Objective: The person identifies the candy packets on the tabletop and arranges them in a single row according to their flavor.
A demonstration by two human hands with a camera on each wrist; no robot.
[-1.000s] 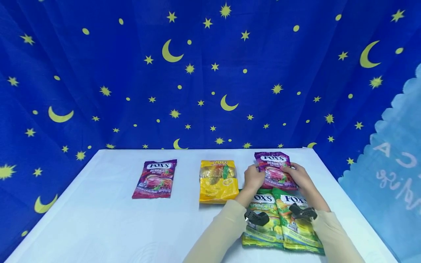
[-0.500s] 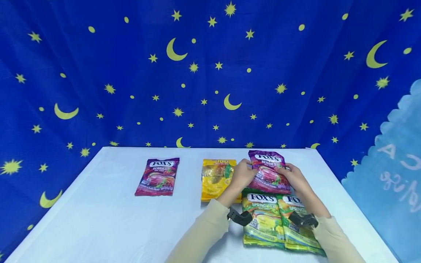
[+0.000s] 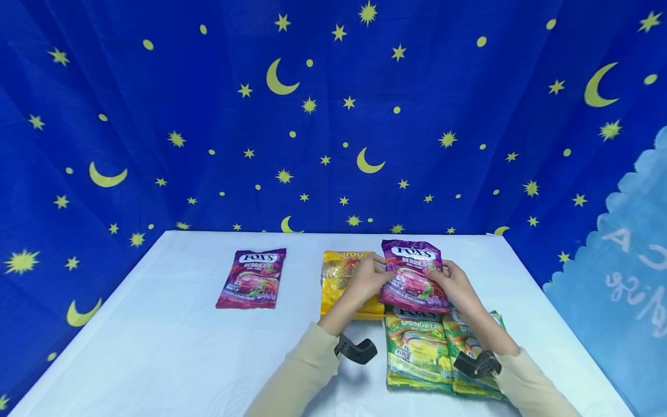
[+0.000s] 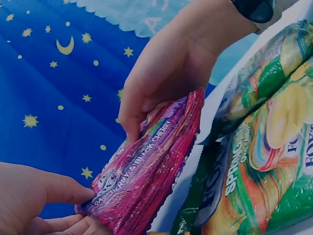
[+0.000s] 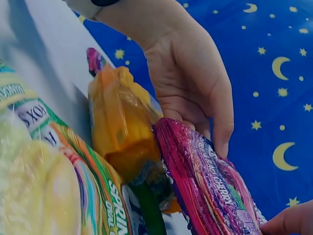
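Observation:
Between my two hands is a purple FOX'S Berries candy bag, raised behind the green bags. My left hand pinches its left edge, thumb on the front, as the left wrist view shows. On its right edge my right hand pinches it in the same manner. Just in front lie two green FOX'S Spring Tea candy bags, side by side; the right arm partly covers the right one. Behind my left hand a yellow candy bag is partly hidden by the hand and forearm.
A second purple Berries bag lies at the left on the white table. A blue cloth with yellow moons and stars hangs behind the table. A light blue scalloped panel stands at the right side.
Both hands have moved left with the purple bag, from behind the right green bag to behind the left one, near the yellow bag. The view has shifted slightly.

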